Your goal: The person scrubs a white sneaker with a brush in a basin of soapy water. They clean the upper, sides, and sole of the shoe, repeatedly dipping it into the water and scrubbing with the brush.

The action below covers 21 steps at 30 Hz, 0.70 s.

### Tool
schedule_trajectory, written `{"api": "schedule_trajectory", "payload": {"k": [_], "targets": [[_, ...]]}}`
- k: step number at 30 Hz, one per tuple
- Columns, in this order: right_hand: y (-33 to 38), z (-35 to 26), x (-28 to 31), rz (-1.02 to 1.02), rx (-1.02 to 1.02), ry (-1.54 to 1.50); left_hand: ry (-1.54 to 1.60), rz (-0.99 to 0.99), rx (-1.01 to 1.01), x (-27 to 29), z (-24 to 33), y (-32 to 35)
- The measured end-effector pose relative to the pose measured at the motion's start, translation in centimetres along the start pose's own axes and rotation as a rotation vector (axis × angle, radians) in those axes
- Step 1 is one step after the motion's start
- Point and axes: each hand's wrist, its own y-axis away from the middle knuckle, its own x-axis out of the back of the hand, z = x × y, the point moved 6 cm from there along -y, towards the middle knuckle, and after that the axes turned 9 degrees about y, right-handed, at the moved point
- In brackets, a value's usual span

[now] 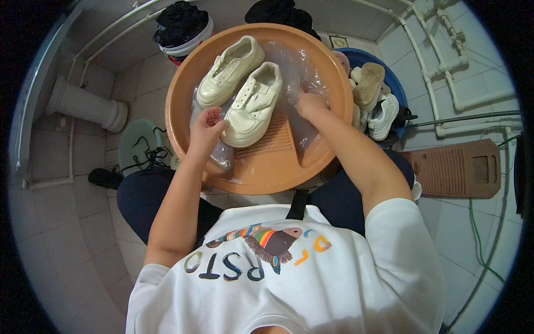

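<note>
Two cream lace-less shoes, a left-hand one point(229, 72) and a right-hand one point(256, 106), lie side by side in a round orange washtub point(181, 131). Crumpled clear plastic film point(289, 75) lies under and around them. My left hand point(207, 128) is beside the toes of the shoes, its fingers loosely curled and the thumb apart, with nothing visible in it. On the tub's right side, my right hand point(310, 106) is closed at the plastic film; its fingertips are hidden. Ribbed washboard ridges point(272, 139) show in the tub's near part.
Several shoes point(384, 114) fill a blue basin point(396, 86) behind the tub's right side. A brown washboard point(456, 167) lies at the right. Dark laces point(147, 156) hang in a pale green basin point(133, 139) at left. A bucket of black cloth point(181, 28) stands behind.
</note>
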Motion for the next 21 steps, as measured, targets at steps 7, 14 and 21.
{"api": "schedule_trajectory", "payload": {"k": [7, 14, 21], "targets": [[2.2, -0.8, 0.3, 0.115, 0.087, -0.114, 0.25, -0.013, 0.365, -2.5, -2.6, 2.8], [0.6, 1.9, 0.1, 0.165, 0.14, 0.114, -0.164, 0.257, -0.157, -1.3, 2.5, 2.7], [-3.5, 3.8, 0.1, 0.5, 0.096, 0.004, -0.397, 0.136, -0.323, -2.9, 2.3, 2.9]]}}
